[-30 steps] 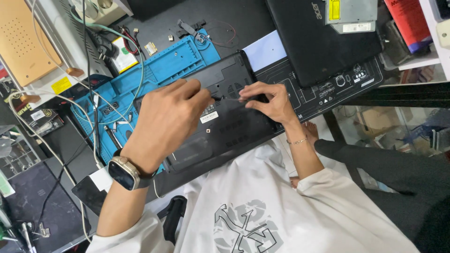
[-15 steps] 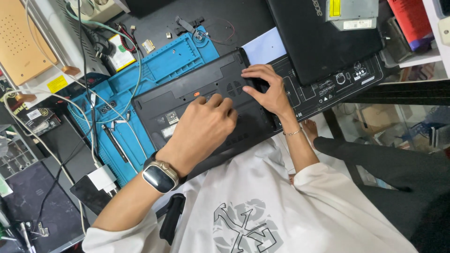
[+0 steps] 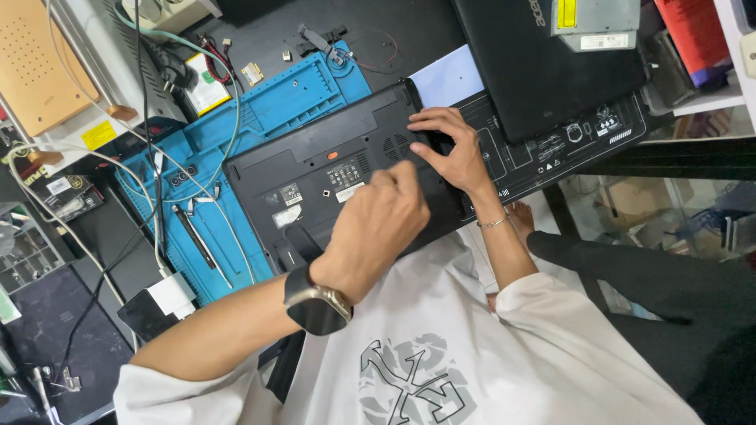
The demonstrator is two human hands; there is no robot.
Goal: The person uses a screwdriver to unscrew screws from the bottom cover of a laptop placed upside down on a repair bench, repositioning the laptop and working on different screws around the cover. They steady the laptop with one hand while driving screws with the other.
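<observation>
**Both hands on the upturned laptop**

Grip first: the left hand (image 3: 378, 224) sits knuckles-up on the underside of the black plastic laptop (image 3: 331, 169), fingers curled loosely inward; whether anything small is pinched under them cannot be told, since the back of the hand hides the fingertips. The right hand (image 3: 449, 149) lies spread and holding nothing, its fingers pressing the laptop's right edge where a darker recess shows beside the fingertips.

This laptop lies bottom-up, partly on the blue silicone repair mat (image 3: 276, 110) and partly toward the person's lap, at the near edge of the desk (image 3: 394, 31). A second black laptop (image 3: 543, 71) rests shut further right, over a dark printed work mat (image 3: 567, 145). A thin metal tool (image 3: 193, 236) and white cables (image 3: 228, 244) lie on the blue mat, just left of the upturned machine (within easy reach of the left hand).

Judging from the pose, the work looks like freeing or seating a part on the base. It would go best with the right hand bracing the case flat, the left pressing evenly rather than prying at one corner, and the wrist kept low so the watch (image 3: 315, 303) does not scrape the plastic.
</observation>
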